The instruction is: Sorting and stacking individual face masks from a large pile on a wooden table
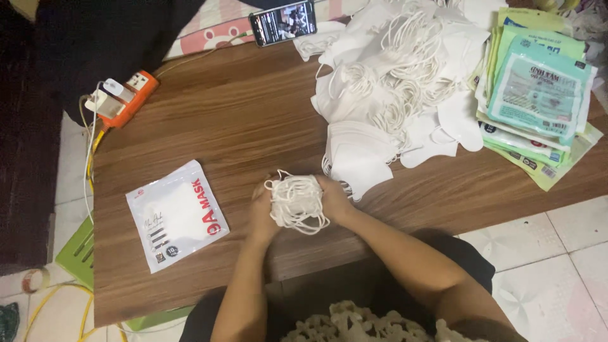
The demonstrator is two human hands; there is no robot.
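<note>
Both hands meet at the near middle of the wooden table (pixel 253 120), pressing a small stack of white masks (pixel 296 201) between them. The left hand (pixel 261 212) closes on the stack's left side, the right hand (pixel 334 197) on its right side; fingers of both are curled in against the stack, holding it, with no gap visible between palm and masks. The stack's ear loops lie tangled on top and spill toward the person. Its long axis appears to run roughly away from the person, between the two palms, though the loops blur the outline. Neither hand is nearer: the stack sits centred between them. The loose mask heap (pixel 392 88) lies up and to the right, its nearest masks just beside the right hand. A sealed white pouch (pixel 176 215) lies flat, well apart to the left of the left hand. Green packets (pixel 538 95) are piled at the far right edge; a phone (pixel 282 22) and an orange power strip (pixel 123 98) sit at the far side.
</note>
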